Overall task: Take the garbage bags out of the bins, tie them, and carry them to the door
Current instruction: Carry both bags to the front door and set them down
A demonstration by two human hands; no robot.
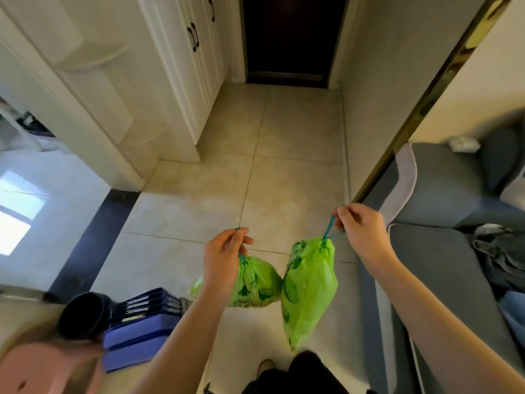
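Bags both out of the bins and cinched at the neck, so the pulling and tying look done; what's left is the walk to the door (289, 38), dark and shut at the far end of the tiled floor (284, 172). Left hand (224, 251) pinches the drawstring of the left bag (255, 282), fingers closed tight right above its gathered mouth. Right hand (358, 226) is raised a little higher and further out, clamped on the teal loop of the right bag (309, 288), which hangs longer. Both bags dangle clear of the floor, touching side by side, arms stretched forward, sofa (443, 194) just to the right.
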